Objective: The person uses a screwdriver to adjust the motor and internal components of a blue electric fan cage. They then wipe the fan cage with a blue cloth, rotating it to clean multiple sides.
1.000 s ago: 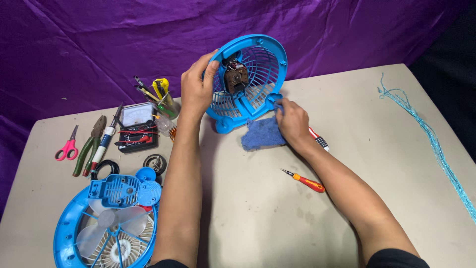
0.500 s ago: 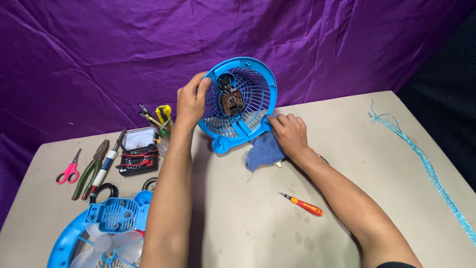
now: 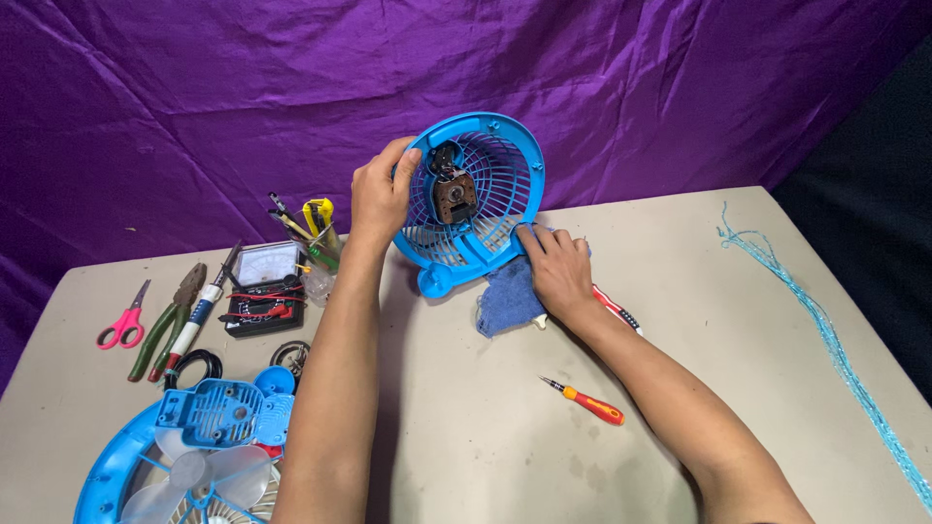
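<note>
A blue round fan grille (image 3: 485,209) with a brown motor (image 3: 451,199) at its middle stands tilted on its foot at the table's centre. My left hand (image 3: 379,199) grips the grille's left rim. My right hand (image 3: 558,272) rests against the grille's lower right rim, pressing a blue cloth (image 3: 505,301) onto the table. A red and white striped tool (image 3: 619,311) pokes out from under my right wrist.
An orange-handled screwdriver (image 3: 587,400) lies near my right forearm. At left are pink scissors (image 3: 121,325), pliers (image 3: 170,315), a meter (image 3: 262,286) and a cup of tools (image 3: 316,243). Another blue fan half with blades (image 3: 184,456) sits bottom left. A turquoise string (image 3: 825,340) runs along the right.
The view has shifted, so the grille and both hands sit lower in the picture. My right hand has slid along the lower rim with the cloth; my left hand keeps its hold.
</note>
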